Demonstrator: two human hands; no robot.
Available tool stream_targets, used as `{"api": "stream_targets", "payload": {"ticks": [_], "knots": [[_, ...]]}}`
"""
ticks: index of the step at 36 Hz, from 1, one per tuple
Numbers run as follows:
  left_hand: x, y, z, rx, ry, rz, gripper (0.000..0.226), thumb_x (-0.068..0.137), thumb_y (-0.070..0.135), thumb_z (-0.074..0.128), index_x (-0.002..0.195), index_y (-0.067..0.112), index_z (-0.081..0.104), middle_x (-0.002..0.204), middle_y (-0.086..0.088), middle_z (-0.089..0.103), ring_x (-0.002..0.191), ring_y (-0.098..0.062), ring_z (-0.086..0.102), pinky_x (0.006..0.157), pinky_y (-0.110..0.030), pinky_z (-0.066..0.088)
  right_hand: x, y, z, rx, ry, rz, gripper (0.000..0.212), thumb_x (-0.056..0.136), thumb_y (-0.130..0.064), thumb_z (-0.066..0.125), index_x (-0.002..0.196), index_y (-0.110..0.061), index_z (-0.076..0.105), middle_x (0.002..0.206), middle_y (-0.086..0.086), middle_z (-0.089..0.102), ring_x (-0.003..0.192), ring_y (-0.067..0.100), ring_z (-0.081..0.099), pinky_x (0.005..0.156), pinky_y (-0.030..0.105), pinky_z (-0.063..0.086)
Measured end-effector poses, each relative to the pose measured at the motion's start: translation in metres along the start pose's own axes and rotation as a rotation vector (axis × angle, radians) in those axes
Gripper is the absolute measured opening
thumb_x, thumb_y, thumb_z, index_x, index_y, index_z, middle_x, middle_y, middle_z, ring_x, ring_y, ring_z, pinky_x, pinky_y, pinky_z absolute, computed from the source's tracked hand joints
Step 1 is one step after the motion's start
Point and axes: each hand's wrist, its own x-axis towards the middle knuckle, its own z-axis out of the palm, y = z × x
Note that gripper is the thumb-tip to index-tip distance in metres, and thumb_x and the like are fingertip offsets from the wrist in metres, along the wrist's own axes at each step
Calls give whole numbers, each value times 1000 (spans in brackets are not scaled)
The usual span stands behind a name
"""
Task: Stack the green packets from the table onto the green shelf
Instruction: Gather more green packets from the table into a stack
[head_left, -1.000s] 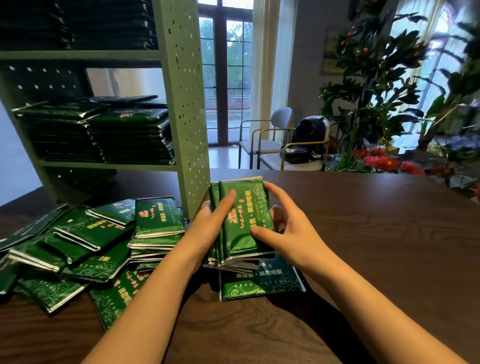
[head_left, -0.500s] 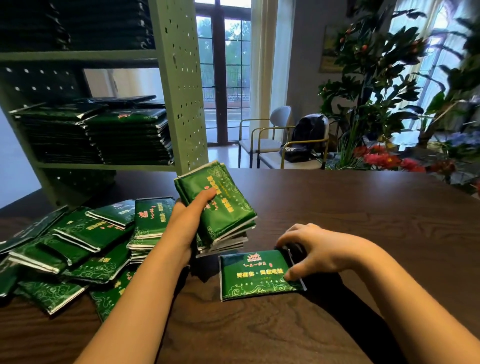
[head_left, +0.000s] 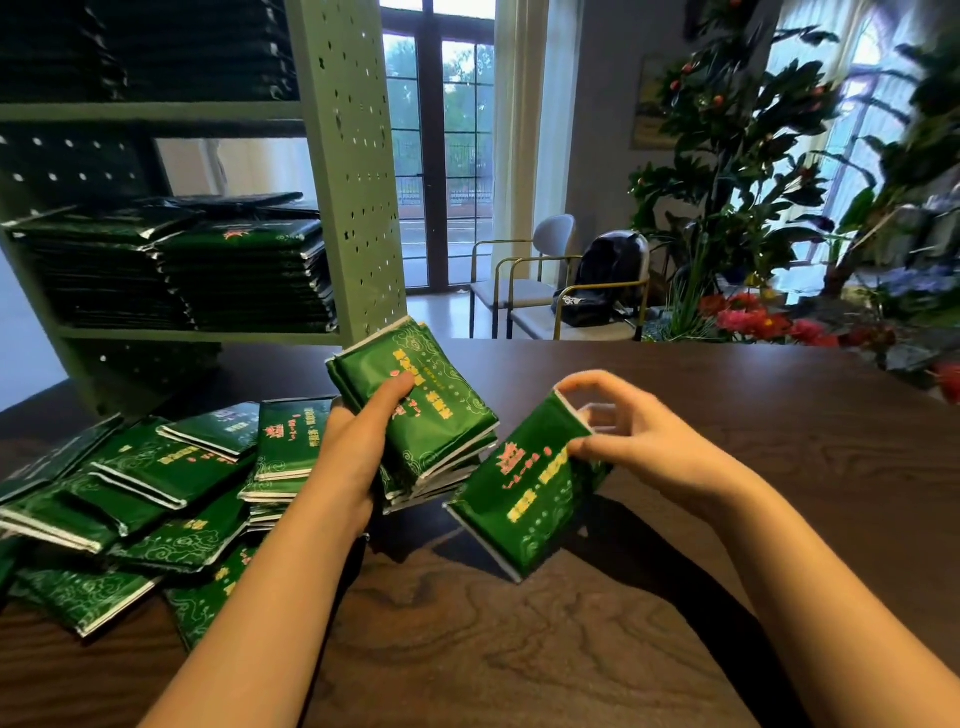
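My left hand (head_left: 358, 447) grips a bundle of several green packets (head_left: 431, 410), lifted above the dark wooden table (head_left: 727, 493), thumb on top. My right hand (head_left: 618, 431) pinches a single green packet (head_left: 524, 493) by its upper right end; the packet is tilted, its lower corner close to the table. A loose pile of green packets (head_left: 145, 499) lies on the table at the left. The green shelf (head_left: 353, 171) stands at the back left, with stacks of green packets (head_left: 171, 270) on its middle level and more on the level above.
Beyond the table's far edge stand two chairs (head_left: 524, 280), one holding a dark bag (head_left: 602, 280). Large plants and red flowers (head_left: 753, 322) fill the right side. Bare wood grain stretches across the table's right half and front.
My right hand has picked the single packet up off the table and tilted it. My left hand keeps the bundle raised in about the same spot.
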Motion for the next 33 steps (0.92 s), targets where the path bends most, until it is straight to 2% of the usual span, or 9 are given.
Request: {"api": "stream_targets", "payload": {"ticks": [5, 11, 13, 16, 18, 21, 23, 30, 33], "knots": [[1, -6, 3, 83, -54, -10, 38, 81, 32, 74, 113, 18, 58, 105, -8, 72, 95, -25, 70, 88, -41, 55, 2, 0, -1, 332, 272, -117, 35, 85, 6, 58, 110, -18, 59, 75, 4, 69, 77, 20, 67, 71, 30, 55], [-6, -17, 14, 241, -217, 67, 29, 84, 17, 71, 112, 15, 63, 102, -7, 75, 93, -24, 71, 79, -34, 57, 6, -2, 14, 581, 386, -145, 30, 83, 7, 58, 108, -10, 58, 74, 3, 68, 67, 14, 67, 66, 25, 57], [-7, -20, 15, 268, -264, 52, 39, 81, 22, 76, 116, 16, 60, 106, -6, 74, 95, -22, 71, 84, -37, 57, 7, -2, 22, 567, 403, -146, 29, 83, 7, 59, 106, -10, 59, 74, 2, 67, 66, 13, 66, 64, 26, 57], [-10, -21, 17, 305, -316, 29, 72, 58, 43, 85, 119, 19, 57, 110, -4, 73, 98, -22, 71, 92, -46, 55, 7, -2, 33, 496, 440, -164, 32, 82, 6, 63, 108, -12, 59, 77, 3, 64, 64, 12, 64, 60, 26, 56], [-11, -21, 19, 305, -328, 40, 74, 55, 44, 90, 117, 20, 56, 112, -4, 72, 100, -21, 70, 94, -47, 54, 7, 0, 39, 369, 485, -212, 35, 83, 5, 65, 112, -13, 58, 81, 2, 63, 68, 10, 62, 64, 25, 55], [-14, -22, 21, 298, -346, 60, 66, 62, 54, 76, 116, 22, 56, 114, -3, 71, 102, -17, 69, 96, -44, 52, 5, 1, 48, 158, 515, -304, 38, 85, 1, 65, 116, -17, 56, 88, 1, 63, 76, 8, 62, 70, 23, 52], [-15, -24, 23, 328, -363, 80, 73, 63, 64, 78, 118, 22, 55, 113, -1, 71, 102, -15, 69, 96, -42, 52, 5, 1, 52, 86, 526, -356, 41, 85, 1, 65, 119, -20, 54, 91, 1, 63, 82, 9, 62, 75, 23, 52], [-18, -28, 28, 316, -477, 150, 91, 43, 52, 77, 121, 18, 45, 113, -1, 67, 96, -8, 69, 79, -24, 56, 2, -3, 58, -3, 483, -449, 53, 84, -4, 66, 128, -29, 50, 101, -3, 65, 95, 10, 62, 86, 30, 50], [-16, -30, 28, 327, -500, 169, 96, 42, 46, 80, 125, 15, 44, 119, -4, 65, 104, -10, 67, 86, -28, 55, 3, -1, 60, -27, 496, -458, 54, 82, -17, 64, 129, -39, 46, 110, -8, 65, 107, 15, 60, 91, 38, 49]]}}
